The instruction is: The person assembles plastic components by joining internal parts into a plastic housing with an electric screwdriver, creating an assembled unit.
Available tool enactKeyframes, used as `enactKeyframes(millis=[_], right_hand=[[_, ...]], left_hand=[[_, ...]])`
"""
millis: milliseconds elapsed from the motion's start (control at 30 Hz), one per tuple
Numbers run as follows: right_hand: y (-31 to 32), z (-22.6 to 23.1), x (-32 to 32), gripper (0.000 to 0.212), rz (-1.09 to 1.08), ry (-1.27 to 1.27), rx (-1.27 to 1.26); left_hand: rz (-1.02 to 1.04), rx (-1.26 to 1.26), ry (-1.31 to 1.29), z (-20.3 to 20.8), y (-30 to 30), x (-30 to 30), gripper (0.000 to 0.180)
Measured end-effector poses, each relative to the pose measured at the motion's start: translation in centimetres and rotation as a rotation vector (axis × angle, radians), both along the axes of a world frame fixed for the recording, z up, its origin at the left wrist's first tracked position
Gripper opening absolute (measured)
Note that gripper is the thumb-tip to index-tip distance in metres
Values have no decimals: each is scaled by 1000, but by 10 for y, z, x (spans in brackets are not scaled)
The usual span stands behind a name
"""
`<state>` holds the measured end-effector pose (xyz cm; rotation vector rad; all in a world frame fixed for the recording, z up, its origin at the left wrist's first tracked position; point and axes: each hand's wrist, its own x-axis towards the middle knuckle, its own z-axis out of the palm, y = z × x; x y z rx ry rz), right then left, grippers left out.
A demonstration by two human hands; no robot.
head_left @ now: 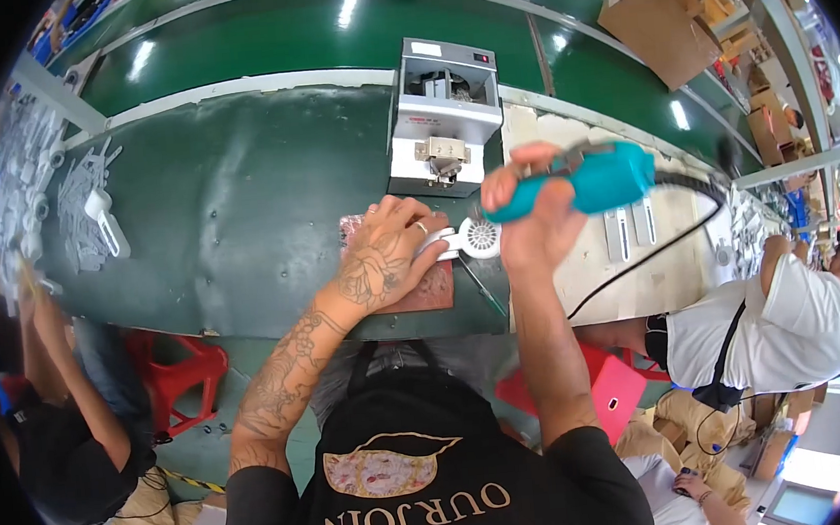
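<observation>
My left hand (382, 256), fingers closed, holds a small white handheld fan (480, 239) down on the bench. The fan's round slotted grille faces up, and its handle is partly hidden under my fingers. Below that hand lies a reddish-brown pad (425, 296). My right hand (541, 215) is wrapped round a teal corded power tool (613, 176), held over the bench just right of the fan. The tool's working tip is hidden by my fingers and blurred. A thin screwdriver-like tool (484, 288) lies beside the pad.
A grey boxy machine (443, 113) stands just beyond my hands. White fan parts (100, 214) lie at the left, and two white pieces (631, 229) rest on the cardboard sheet (579, 280). The tool's black cable (652, 262) loops at right. Co-workers (775, 318) sit on both sides.
</observation>
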<state>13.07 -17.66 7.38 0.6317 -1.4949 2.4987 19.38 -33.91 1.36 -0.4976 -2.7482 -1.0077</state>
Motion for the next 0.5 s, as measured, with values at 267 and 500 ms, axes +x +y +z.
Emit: enactKeyframes(millis=[267,500], right_hand=[[-39,-20,-51,47,-43,105,195],[-41,-26,-51,41,-2,85,215]], left_hand=[[13,20,114,-7,-7,8,40],[45,44,60,-10,-7,7,43]])
